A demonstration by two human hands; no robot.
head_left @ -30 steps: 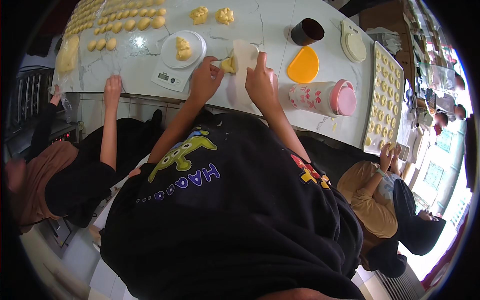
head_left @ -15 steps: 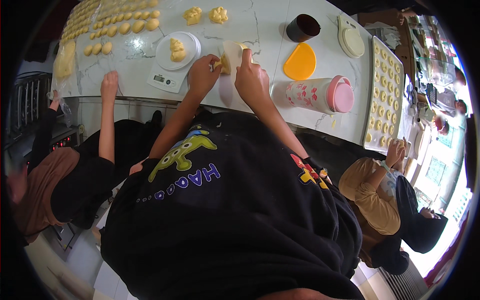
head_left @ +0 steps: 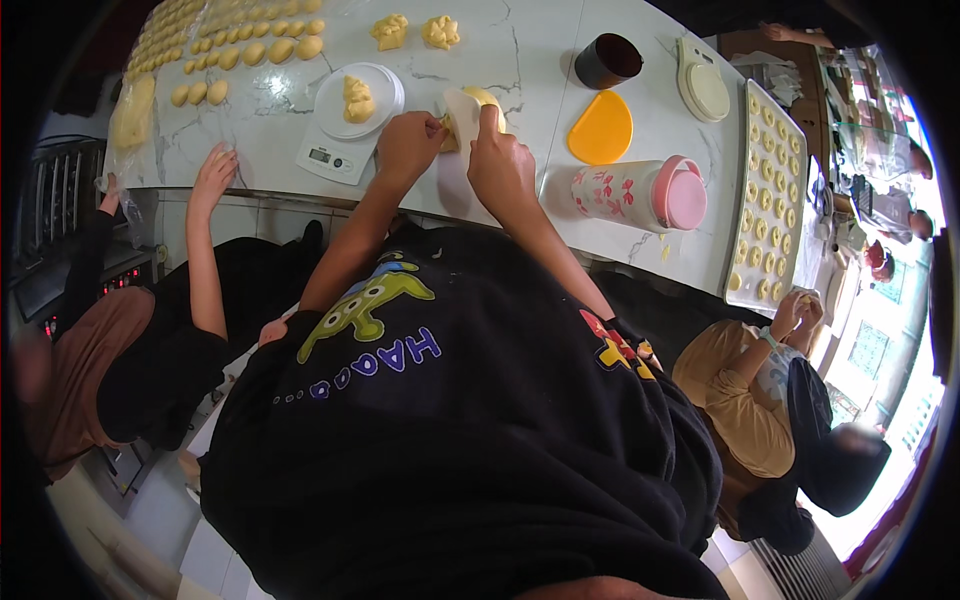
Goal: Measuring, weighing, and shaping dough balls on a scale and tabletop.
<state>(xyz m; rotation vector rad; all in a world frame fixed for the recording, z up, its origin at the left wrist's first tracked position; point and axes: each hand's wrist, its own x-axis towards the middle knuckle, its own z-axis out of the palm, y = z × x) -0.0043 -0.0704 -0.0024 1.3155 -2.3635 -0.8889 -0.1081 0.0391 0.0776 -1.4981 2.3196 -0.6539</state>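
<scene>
Can't see all of the yellow dough lump (head_left: 485,96), tucked partly behind the right hand (head_left: 502,168) and the white dough scraper (head_left: 460,110). Can't get the scraper's gripped edge either, covered by curled fingers (head_left: 488,124). Over at the left hand (head_left: 408,148), can barely make out the small dough piece (head_left: 450,141), half masked by fingertips (head_left: 437,126). Can't read the kitchen scale (head_left: 334,164), with digits far too small. Up top, find the farthest dough balls (head_left: 172,13) chopped by the picture's edge. Out right, can't identify the morsel (head_left: 808,301) in a co-worker's hands (head_left: 789,318), too tiny. Far left, get just a blur for another co-worker's head (head_left: 32,366).
</scene>
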